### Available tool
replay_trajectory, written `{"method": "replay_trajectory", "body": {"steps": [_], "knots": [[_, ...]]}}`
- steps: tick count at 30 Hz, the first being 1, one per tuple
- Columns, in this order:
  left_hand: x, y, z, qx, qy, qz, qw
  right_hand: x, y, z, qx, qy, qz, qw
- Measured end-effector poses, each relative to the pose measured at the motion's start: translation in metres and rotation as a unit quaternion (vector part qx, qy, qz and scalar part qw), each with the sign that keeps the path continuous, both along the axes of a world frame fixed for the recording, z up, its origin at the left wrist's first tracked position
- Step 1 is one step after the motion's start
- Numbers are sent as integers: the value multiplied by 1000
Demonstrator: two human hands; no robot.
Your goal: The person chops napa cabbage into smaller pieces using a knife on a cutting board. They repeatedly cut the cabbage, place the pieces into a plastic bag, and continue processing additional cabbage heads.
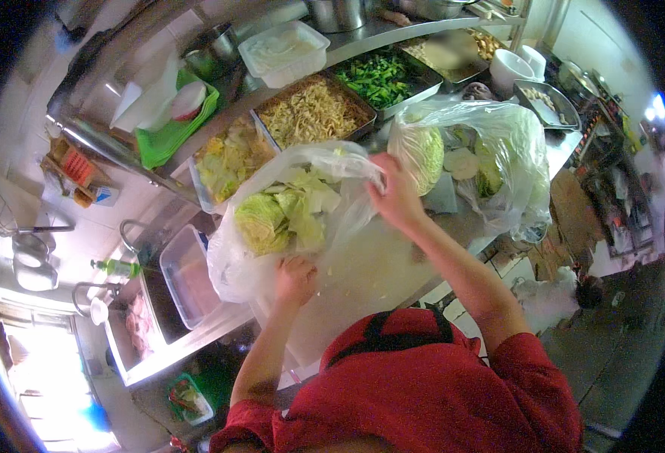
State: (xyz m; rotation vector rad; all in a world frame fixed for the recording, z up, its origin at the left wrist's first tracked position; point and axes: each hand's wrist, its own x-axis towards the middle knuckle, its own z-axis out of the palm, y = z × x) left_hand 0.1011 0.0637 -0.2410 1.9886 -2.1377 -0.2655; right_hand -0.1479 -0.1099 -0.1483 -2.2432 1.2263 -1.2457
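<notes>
A clear plastic bag (228, 266) spreads over the cutting board (361, 272) before me, its mouth wide. Inside lie a piece of cabbage (262, 223) and loose pale-green cabbage leaves (310, 204). My right hand (395, 189) pinches the bag's gathered rim on the right side. At the near edge, my left hand (297, 280) has its fingers curled on the plastic, just below the cabbage. Just right of my right hand, a second clear bag (513, 141) holds a whole cabbage (426, 156) and more cabbage pieces (486, 170).
Behind the bags stand a tray of shredded food (312, 110), a tray of chopped greens (375, 76) and a tub of cut cabbage (233, 161). An empty plastic tub (188, 277) and a sink with raw meat (140, 323) are at left. White bowls (511, 71) stand at back right.
</notes>
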Motion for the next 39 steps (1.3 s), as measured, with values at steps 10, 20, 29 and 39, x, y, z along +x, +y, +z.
{"method": "replay_trajectory", "body": {"steps": [10, 20, 29, 39], "knots": [[-133, -93, 94, -110, 403, -103, 903, -114, -70, -60, 358, -314, -139, 868], [-188, -302, 41, 153, 572, 94, 800, -101, -59, -27, 354, -411, 15, 840], [-129, -76, 104, 179, 565, 73, 802, -100, 140, -2, 359, -268, 57, 893], [-82, -6, 84, 173, 357, 40, 917, -140, 61, -46, 297, 187, -58, 935]]}}
